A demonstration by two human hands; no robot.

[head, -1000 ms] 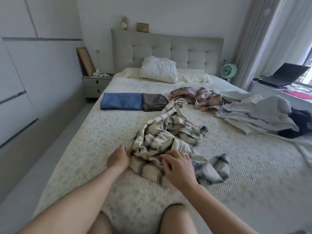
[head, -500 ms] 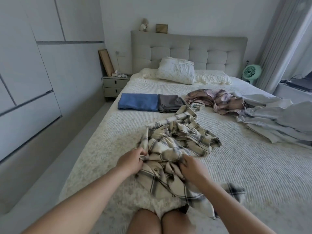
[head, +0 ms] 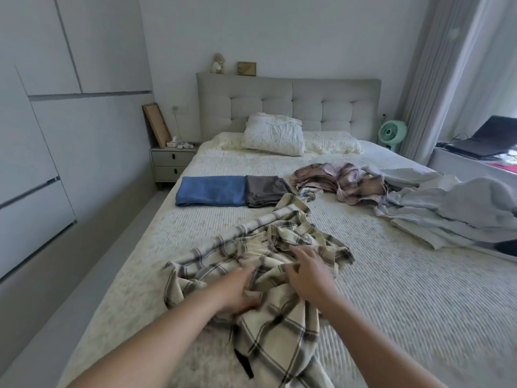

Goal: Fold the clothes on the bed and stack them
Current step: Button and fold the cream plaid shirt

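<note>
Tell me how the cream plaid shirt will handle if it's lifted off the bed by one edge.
The plaid shirt lies crumpled in soft folds, so it will probably hang limp rather than hold shape. One sleeve trails toward the folded grey garment and would likely drag behind. It looks light; the left hand and right hand on it should suffice.

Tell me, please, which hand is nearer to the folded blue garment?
The left hand. It lies on the plaid shirt on the side of the blue garment; the right hand rests further right on the shirt.
</note>
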